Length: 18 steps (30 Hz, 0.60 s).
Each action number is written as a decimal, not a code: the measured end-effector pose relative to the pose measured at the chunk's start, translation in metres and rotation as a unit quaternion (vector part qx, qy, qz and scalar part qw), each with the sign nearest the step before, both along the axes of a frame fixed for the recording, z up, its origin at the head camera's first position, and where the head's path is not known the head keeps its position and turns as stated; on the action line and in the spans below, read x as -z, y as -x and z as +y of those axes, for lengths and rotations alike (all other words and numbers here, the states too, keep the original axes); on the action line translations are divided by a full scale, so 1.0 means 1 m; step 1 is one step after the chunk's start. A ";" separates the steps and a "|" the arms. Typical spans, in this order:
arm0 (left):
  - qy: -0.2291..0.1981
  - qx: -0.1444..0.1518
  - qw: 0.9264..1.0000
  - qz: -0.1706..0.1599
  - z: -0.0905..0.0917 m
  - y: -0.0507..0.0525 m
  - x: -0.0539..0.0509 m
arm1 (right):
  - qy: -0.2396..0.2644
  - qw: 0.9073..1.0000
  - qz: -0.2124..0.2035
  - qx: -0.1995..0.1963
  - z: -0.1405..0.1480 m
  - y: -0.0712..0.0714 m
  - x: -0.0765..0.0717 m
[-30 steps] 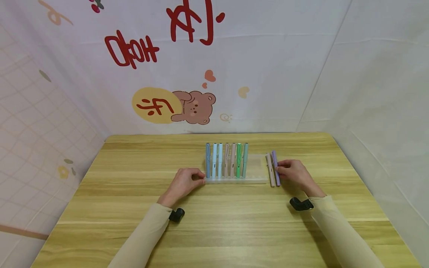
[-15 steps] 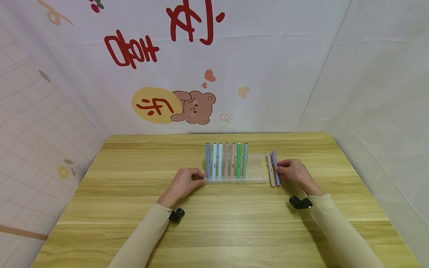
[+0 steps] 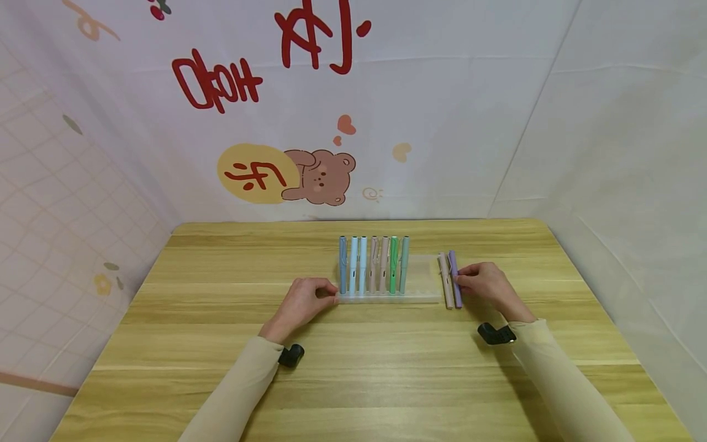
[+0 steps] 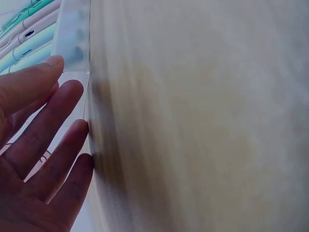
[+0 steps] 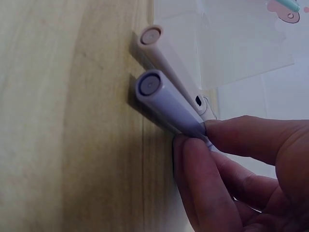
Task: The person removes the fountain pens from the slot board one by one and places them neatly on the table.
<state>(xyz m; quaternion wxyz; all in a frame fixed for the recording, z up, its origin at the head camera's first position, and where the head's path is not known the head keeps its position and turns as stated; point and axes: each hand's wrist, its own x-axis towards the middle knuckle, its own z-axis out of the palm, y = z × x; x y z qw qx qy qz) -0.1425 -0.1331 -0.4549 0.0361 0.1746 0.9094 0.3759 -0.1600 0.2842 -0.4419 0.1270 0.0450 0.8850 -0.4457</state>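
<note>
A clear pen rack (image 3: 425, 298) stands on the table, holding several pens side by side: a dark blue pen (image 3: 343, 264), light blue ones, pinkish-beige ones, a bright green pen (image 3: 394, 265) and a grey-green pen (image 3: 405, 265). My left hand (image 3: 298, 306) grips the rack's left end, the thumb on its front corner in the left wrist view. Right of the rack, a beige pen (image 3: 445, 281) and a purple pen (image 3: 454, 270) lie side by side on the table. My right hand (image 3: 486, 285) pinches the purple pen (image 5: 171, 104) between thumb and fingers near its middle.
The wooden table (image 3: 375, 374) backs onto a white printed wall cloth (image 3: 453, 110) with a bear drawing (image 3: 323, 178). Cloth walls rise on both sides. A black strap-on camera (image 3: 496, 334) sits on the right wrist, another camera (image 3: 291, 355) on the left.
The purple pen's upper end has shifted very slightly toward me and to the right, beside the beige pen. Both hands stay almost in place.
</note>
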 end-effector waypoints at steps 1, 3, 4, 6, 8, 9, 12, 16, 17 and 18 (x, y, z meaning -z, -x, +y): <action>-0.001 0.001 1.000 0.002 0.000 0.000 0.000 | -0.001 1.000 0.000 0.000 0.000 0.000 0.000; -0.001 0.000 1.000 0.004 0.000 0.000 0.000 | -0.002 1.000 -0.002 0.000 0.000 0.000 -0.001; -0.002 0.000 1.000 0.005 0.000 0.000 0.000 | -0.003 1.000 -0.003 0.000 0.000 0.000 -0.002; -0.004 -0.001 1.000 0.006 0.000 -0.001 0.000 | -0.008 1.000 -0.003 -0.001 -0.001 0.000 -0.003; -0.005 -0.001 1.000 0.007 0.000 -0.001 0.000 | -0.012 1.000 -0.003 -0.003 -0.001 0.000 -0.004; -0.005 -0.001 1.000 0.006 0.000 -0.001 0.000 | -0.014 1.000 -0.002 -0.003 -0.001 0.000 -0.004; -0.006 0.001 1.000 0.010 0.000 -0.001 0.000 | -0.019 1.000 -0.003 -0.004 -0.001 0.001 -0.004; -0.009 0.002 1.000 0.010 0.000 -0.001 0.001 | -0.021 1.000 -0.004 -0.005 0.000 0.001 -0.004; -0.010 0.002 1.000 0.008 0.000 -0.001 0.001 | -0.020 1.000 -0.004 -0.004 0.000 0.001 -0.004; -0.010 0.002 1.000 0.009 0.000 -0.001 0.001 | -0.020 1.000 -0.004 -0.004 0.000 0.001 -0.004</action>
